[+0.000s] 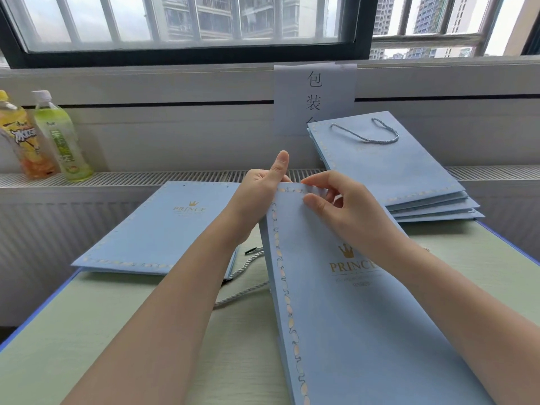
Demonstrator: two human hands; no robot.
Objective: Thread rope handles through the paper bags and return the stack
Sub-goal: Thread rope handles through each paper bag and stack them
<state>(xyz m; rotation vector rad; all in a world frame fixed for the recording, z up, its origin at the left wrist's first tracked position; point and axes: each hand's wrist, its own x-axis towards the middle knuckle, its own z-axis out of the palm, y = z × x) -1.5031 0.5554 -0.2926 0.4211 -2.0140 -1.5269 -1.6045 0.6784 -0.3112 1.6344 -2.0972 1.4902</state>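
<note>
Both hands are working at the top edge of a light blue paper bag (336,302), which is lying tilted, its lower end toward the camera. Left hand (260,197) is gripping the bag's upper left corner, thumb raised. Right hand (347,206) is pinching the top rim, fingers closed on the paper. Loose rope handles (242,293) are lying on the tabletop (117,317) just left of the bag. A flat bag without handle (163,226) is resting farther left. A stack of bags (409,176), the top one threaded with rope, is sitting behind on the right. Two drink bottles (43,135) are standing at far left on the ledge.
</note>
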